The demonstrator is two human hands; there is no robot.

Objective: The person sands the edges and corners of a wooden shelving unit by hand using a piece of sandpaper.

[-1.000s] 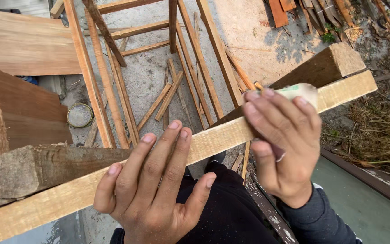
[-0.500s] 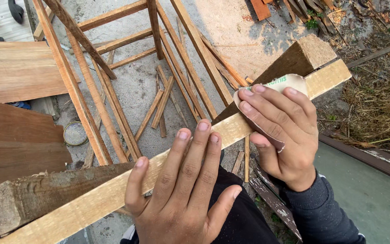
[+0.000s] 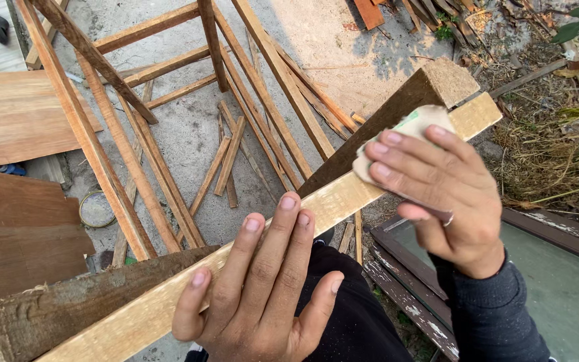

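Note:
A long pale wooden slat runs from lower left to upper right, lying on a dark, rough beam. My left hand lies flat on the slat near its middle, fingers spread, pressing it down. My right hand is closed on a folded piece of sandpaper and holds it against the slat close to the far end. A ring shows on one finger of that hand.
A wooden frame of slats lies on the concrete ground below, with loose sticks inside it. Flat boards are stacked at the left, a round lid beside them. A green panel sits at lower right, dry brush beyond.
My right hand has slid the sandpaper up the slat toward its far end. The left hand has stayed pressed on the slat, and the view has shifted slightly.

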